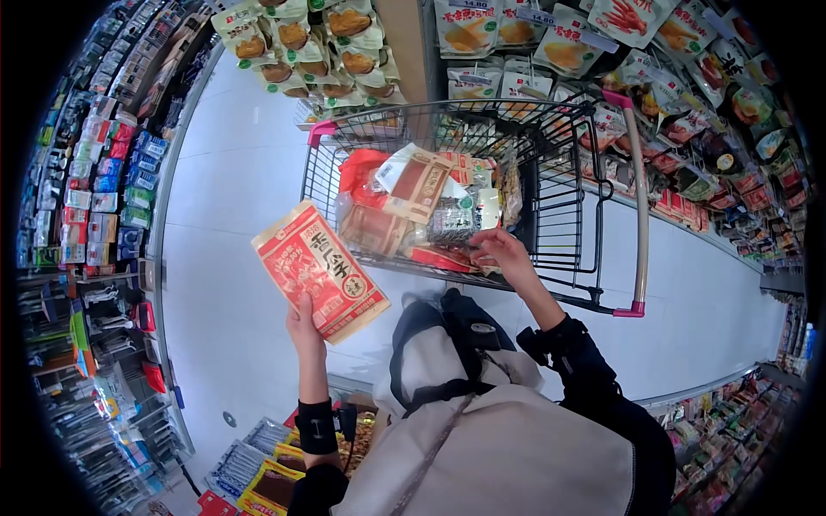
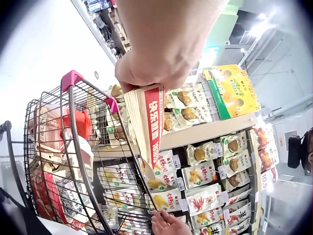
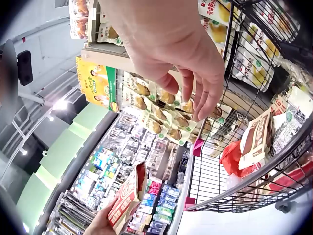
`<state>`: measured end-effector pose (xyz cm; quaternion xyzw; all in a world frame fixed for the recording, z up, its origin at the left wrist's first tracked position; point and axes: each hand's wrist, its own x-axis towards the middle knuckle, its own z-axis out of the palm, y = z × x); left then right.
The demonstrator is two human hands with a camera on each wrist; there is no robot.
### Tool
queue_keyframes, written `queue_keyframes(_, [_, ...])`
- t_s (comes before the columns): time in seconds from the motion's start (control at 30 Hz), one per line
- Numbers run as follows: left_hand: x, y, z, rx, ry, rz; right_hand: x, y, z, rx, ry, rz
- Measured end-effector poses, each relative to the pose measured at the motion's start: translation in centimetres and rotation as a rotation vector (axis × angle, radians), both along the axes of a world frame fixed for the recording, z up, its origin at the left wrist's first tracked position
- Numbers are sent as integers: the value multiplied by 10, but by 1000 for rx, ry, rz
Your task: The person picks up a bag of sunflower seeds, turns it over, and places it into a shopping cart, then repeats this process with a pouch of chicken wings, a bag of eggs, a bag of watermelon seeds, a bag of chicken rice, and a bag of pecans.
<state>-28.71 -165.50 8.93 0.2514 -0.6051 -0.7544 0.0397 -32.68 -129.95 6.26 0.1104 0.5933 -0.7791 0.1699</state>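
Observation:
My left hand (image 1: 305,331) grips a tan and red paper bag of sunflower seeds (image 1: 320,271) by its lower edge, thumb across the front. The bag is tilted, outside the near-left side of a wire shopping cart (image 1: 638,206). In the left wrist view the bag (image 2: 150,120) hangs edge-on below the hand. Over the cart's near rim is my right hand (image 1: 503,256), its fingers loosely bent and nothing held, as the right wrist view also shows. Inside the cart lie a brown and white packet (image 1: 419,187), a red bag (image 1: 361,176) and several other packages.
Hanging snack pouches (image 1: 568,39) line the shelf behind the cart. More pouches (image 1: 297,39) hang on an end display at top left. Shelves of small packaged goods (image 1: 103,198) run down the left side. Yellow packs (image 1: 274,486) lie low at bottom left, near my left arm.

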Motion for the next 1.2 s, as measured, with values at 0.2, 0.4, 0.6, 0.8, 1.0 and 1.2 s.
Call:
queue_keyframes(0.2, [-50, -11, -12, 34, -42, -58, -19, -4, -17, 25, -87, -36])
queue_keyframes(0.4, [-108, -25, -34, -18, -95, -140, -64, -27, -33, 22, -238, -81])
queue_keyframes(0.6, [-142, -38, -74, -16, -179, -191, -122, -42, -106, 62, -464, -25])
queue_keyframes(0.8, [-149, -35, -104, 18, -183, -172, -157, -45, -203, 108, -665, -100])
queue_keyframes(1.0, [-139, -42, -126, -45, -180, -154, -180, -62, -249, 54, -727, -160])
queue_keyframes(1.2, [-136, -44, -126, -40, -201, -94, -195, -83, -257, 214, -679, -204])
